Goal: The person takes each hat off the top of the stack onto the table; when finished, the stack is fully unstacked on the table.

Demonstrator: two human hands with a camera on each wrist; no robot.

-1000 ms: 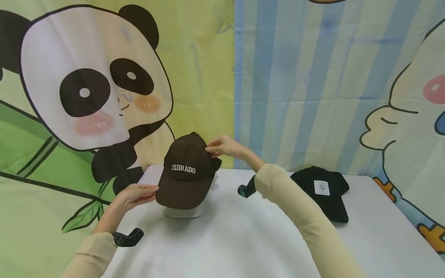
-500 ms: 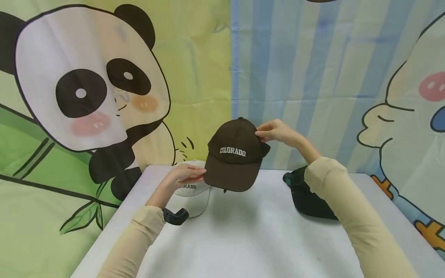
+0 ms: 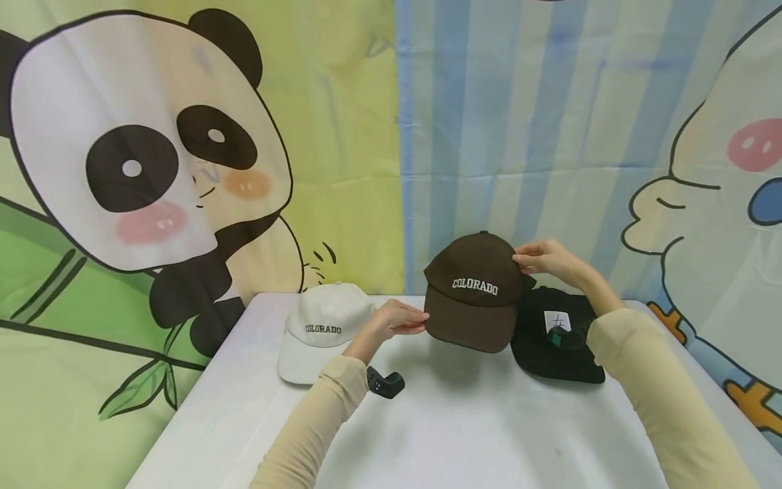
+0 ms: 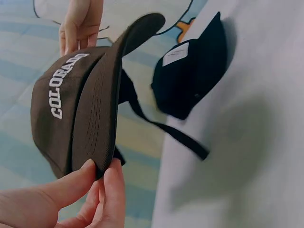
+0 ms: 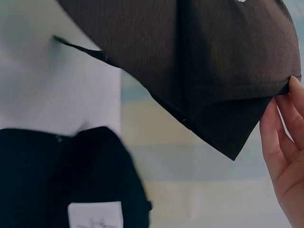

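A brown baseball cap [image 3: 470, 292] with white COLORADO lettering hangs above the table, held between both hands. My left hand [image 3: 397, 319] pinches the edge of its brim, thumb on top and fingers below, as the left wrist view shows. At the upper right of the crown, my right hand [image 3: 550, 261] pinches the fabric; in the right wrist view its thumb and fingers grip the cap's edge. A loose strap [image 4: 166, 126] dangles from the back of the brown cap. Right beside it, a black cap [image 3: 537, 353] with a white label lies on the table, partly behind my right wrist.
On the left of the white table [image 3: 464, 435] sits a white COLORADO cap [image 3: 324, 316], partly behind my left forearm. A cartoon-printed curtain [image 3: 342, 136] hangs behind the table. Each wrist wears a small black camera device [image 3: 385, 384].
Both hands have carried the brown cap rightward, off the white cap on the left and across to beside the black cap. It rose, then came down somewhat. The white cap is now uncovered.
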